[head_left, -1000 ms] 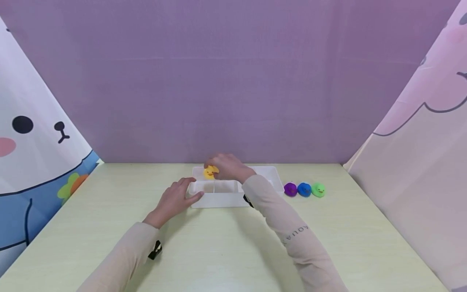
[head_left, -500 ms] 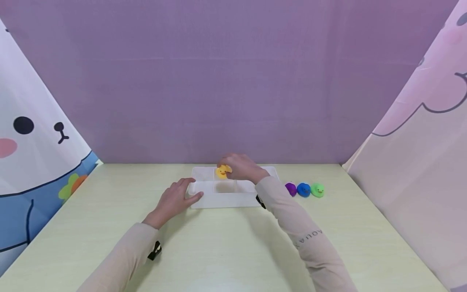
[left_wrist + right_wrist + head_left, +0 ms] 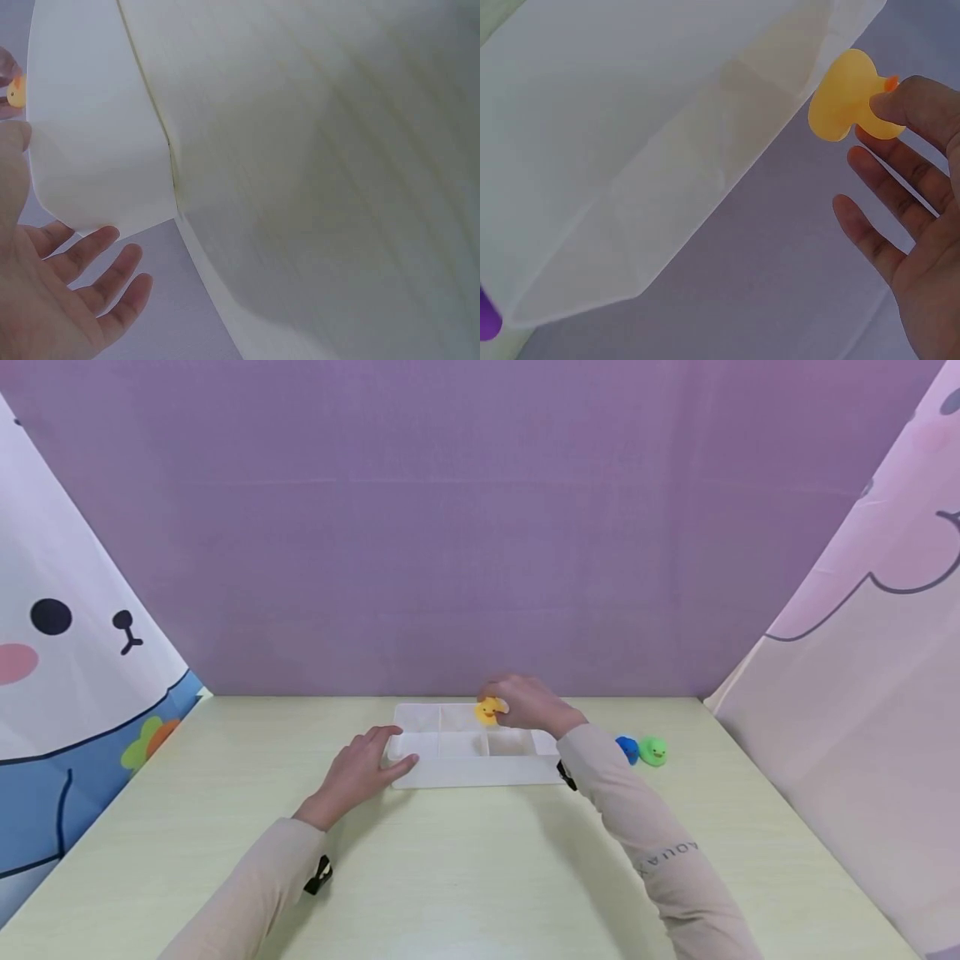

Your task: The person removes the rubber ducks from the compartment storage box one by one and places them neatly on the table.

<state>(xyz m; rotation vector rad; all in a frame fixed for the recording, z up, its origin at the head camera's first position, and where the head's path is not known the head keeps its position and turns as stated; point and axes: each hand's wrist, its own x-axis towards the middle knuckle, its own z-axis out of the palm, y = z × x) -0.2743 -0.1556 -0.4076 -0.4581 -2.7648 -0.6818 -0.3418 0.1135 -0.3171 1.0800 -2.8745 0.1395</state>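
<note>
My right hand (image 3: 525, 703) pinches a small yellow toy duck (image 3: 487, 712) between thumb and fingers, over the back row of a white divided box (image 3: 476, 772). In the right wrist view the yellow duck (image 3: 844, 97) is seen beyond the box rim, thumb on its side, the lower fingers loosely spread. My left hand (image 3: 360, 772) holds the box's left front corner, thumb at the front rim and fingers along the left end. Fingertips (image 3: 105, 234) lie at the end wall in the left wrist view. The visible compartments hold nothing.
A blue duck (image 3: 627, 749) and a green duck (image 3: 654, 751) sit on the pale wooden table (image 3: 465, 877), right of the box. A purple object (image 3: 487, 319) shows at the right wrist view's edge. A purple cloth (image 3: 480, 527) hangs behind the table.
My right hand has moved right along the box's back row with the yellow duck. Its sleeve now hides the purple duck in the head view. The left hand stays at the corner.
</note>
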